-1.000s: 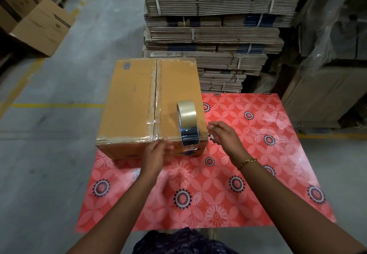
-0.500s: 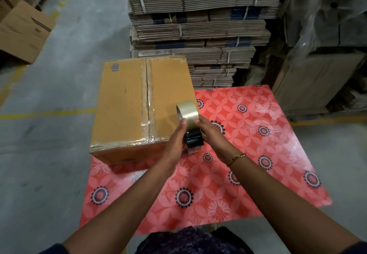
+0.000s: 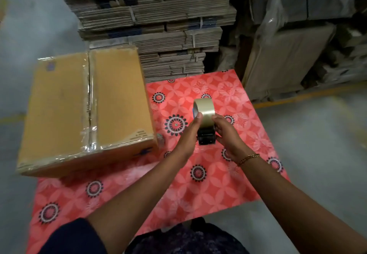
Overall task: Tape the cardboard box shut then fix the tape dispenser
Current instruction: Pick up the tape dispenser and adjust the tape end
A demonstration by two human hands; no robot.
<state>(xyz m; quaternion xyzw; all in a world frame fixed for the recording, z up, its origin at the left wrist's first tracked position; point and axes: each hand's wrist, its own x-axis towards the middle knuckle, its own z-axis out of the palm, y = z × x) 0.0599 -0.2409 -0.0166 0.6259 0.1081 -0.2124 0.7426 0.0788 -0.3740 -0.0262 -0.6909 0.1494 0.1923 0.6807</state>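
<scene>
A brown cardboard box [image 3: 63, 110] lies on the left of the table, its flaps closed, with clear tape along the centre seam and across the near edge. To its right I hold the tape dispenser [image 3: 205, 122] upright above the table: a roll of clear tape on top and a dark body below. My left hand [image 3: 189, 132] grips its left side, thumb against the roll. My right hand [image 3: 226, 132] grips its right side. A gold bracelet circles my right wrist.
The table carries a red flowered cloth [image 3: 208, 182]. Behind it rise strapped stacks of flattened cardboard [image 3: 158, 21]. Plastic-wrapped cartons [image 3: 297, 35] stand at the right. Grey concrete floor with a yellow line [image 3: 309, 95] surrounds the table.
Both hands took the dispenser off the top of the box and carried it right, over the red cloth. The view has swung right, so the box now sits further left.
</scene>
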